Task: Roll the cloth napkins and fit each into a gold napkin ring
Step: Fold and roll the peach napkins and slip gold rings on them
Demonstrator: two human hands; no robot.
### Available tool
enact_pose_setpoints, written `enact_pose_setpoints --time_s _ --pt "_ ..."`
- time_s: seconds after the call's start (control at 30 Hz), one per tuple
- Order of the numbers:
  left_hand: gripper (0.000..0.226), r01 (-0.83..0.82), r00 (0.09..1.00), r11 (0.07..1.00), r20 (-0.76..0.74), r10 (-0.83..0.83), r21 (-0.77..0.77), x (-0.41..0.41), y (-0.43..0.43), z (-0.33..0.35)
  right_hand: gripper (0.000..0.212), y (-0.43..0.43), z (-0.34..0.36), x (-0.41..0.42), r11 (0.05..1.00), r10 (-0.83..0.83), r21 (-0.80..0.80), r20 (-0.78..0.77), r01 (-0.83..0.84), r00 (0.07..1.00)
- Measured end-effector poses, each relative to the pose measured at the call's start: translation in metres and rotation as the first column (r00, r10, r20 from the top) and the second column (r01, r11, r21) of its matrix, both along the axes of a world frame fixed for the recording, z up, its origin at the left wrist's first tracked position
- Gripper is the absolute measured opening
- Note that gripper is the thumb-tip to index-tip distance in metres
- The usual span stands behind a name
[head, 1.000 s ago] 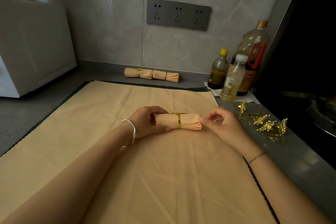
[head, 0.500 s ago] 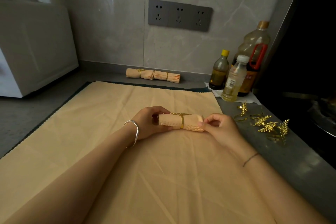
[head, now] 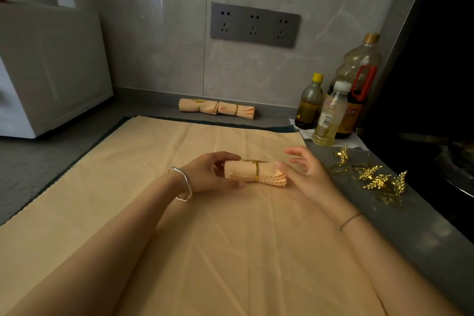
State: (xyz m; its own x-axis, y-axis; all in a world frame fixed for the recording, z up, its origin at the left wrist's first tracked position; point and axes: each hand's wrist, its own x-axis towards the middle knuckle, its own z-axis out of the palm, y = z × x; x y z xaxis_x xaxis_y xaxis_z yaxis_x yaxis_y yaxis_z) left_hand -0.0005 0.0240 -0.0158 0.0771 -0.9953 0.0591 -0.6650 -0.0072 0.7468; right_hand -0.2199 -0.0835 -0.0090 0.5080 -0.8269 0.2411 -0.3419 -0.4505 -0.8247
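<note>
Two ringed rolls (head: 216,108) lay by the wall, and a third rolled napkin (head: 243,174) sat in its gold ring (head: 257,173) on the spread cloth (head: 179,238), left hand (head: 205,174) curled round one end, right hand (head: 306,174) loose-fingered and seemingly just touching the other, while spare rings (head: 372,178) waited alongside.

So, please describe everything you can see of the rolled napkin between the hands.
The rolled napkin is peach cloth with scalloped edges, layered at its right end. A gold ring with a leaf ornament circles its middle. It lies level over the large peach cloth. The left hand holds its left end; the right hand touches its right end.
</note>
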Motion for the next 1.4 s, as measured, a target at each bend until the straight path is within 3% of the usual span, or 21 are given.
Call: enact_pose_setpoints --time_s 0.13,0.43,0.57,0.7,0.93,1.07,1.23,1.4 --pt "0.045 -0.083 0.991 0.994 0.102 0.090 -0.072 -0.010 -0.006 -0.004 0.032 0.000 -0.005 0.009 0.988 0.153 -0.020 -0.093 -0.155 0.984" --pt "0.033 -0.100 0.975 0.986 0.185 0.125 -0.137 -0.012 -0.007 -0.002 0.029 -0.012 -0.002 0.001 0.967 0.247 -0.010 -0.181 -0.253 0.952" --pt "0.032 -0.102 0.985 0.988 0.130 0.117 -0.116 0.003 -0.015 0.012 0.034 -0.021 0.013 0.009 0.957 0.289 0.025 -0.190 -0.290 0.938" --pt "0.033 -0.117 0.984 0.979 0.110 0.137 -0.168 0.024 -0.033 0.023 0.027 -0.043 0.027 0.036 0.952 0.257 -0.099 -0.262 -0.291 0.930" --pt "0.063 -0.376 0.920 0.917 -0.172 0.351 -0.137 0.064 -0.093 0.030 0.027 -0.110 0.038 0.104 0.974 0.127 -0.175 -0.115 -0.146 0.985" --pt "0.058 -0.409 0.907 0.901 -0.170 0.385 -0.142 0.079 -0.131 0.018 0.028 -0.157 0.028 0.142 0.984 0.087 -0.153 -0.061 -0.095 0.994" --pt "0.059 -0.477 0.843 0.878 -0.303 0.444 -0.038 0.099 -0.173 0.010 0.024 -0.189 0.003 0.176 0.994 -0.003 -0.110 0.030 0.006 1.000" --pt "0.051 -0.478 0.866 0.878 -0.154 0.475 0.022 0.109 -0.194 -0.002 0.026 -0.205 -0.021 0.190 0.988 -0.095 -0.120 0.028 0.098 0.995"
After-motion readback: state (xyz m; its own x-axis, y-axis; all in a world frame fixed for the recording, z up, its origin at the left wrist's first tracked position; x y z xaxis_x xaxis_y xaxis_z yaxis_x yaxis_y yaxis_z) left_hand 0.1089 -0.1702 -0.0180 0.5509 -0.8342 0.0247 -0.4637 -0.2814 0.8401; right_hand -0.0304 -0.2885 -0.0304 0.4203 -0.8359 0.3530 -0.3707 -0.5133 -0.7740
